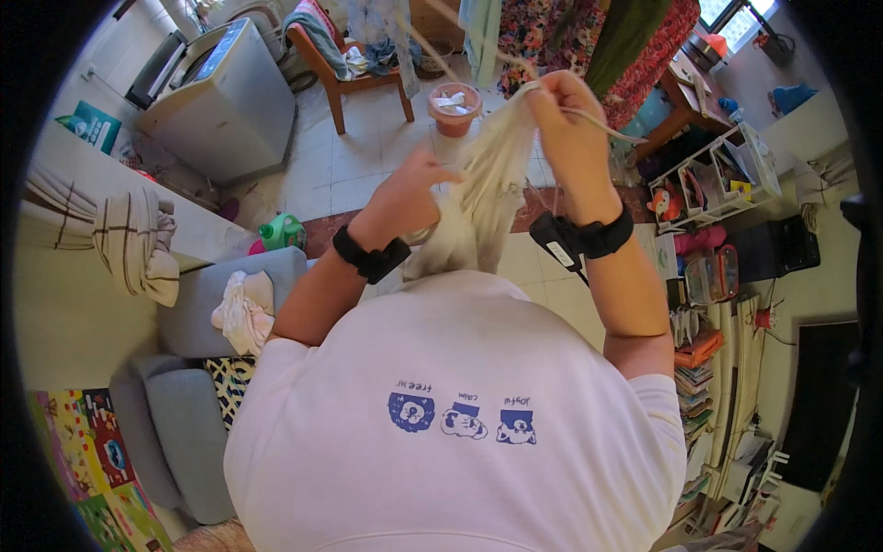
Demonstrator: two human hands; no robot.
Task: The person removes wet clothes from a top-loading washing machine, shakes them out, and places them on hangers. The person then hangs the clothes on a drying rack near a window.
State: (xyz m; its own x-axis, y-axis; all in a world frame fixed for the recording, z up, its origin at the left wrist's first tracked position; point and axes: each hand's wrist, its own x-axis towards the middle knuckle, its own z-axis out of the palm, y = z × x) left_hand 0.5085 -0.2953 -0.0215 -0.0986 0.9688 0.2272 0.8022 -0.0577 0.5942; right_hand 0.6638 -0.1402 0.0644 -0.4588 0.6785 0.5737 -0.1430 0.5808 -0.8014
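Observation:
A pale, off-white cloth garment (486, 179) hangs in loose folds in front of my chest. Its gathered top edge is pinched in my right hand (569, 131), raised higher than the left. A thin light cord (603, 124) trails out to the right from beside those fingers. My left hand (407, 193), slightly blurred, is at the left side of the cloth, with a finger extended across it. Whether its hidden fingers grip the fabric is not clear. Each wrist wears a black strap with a small box.
Ahead on the tiled floor stands a pinkish bucket (454, 114), near a wooden chair (345, 76) heaped with clothes. A washing machine (227, 96) is at far left. Hanging clothes (552, 48) are ahead, a white rack (724, 172) right, a grey sofa (186, 428) left.

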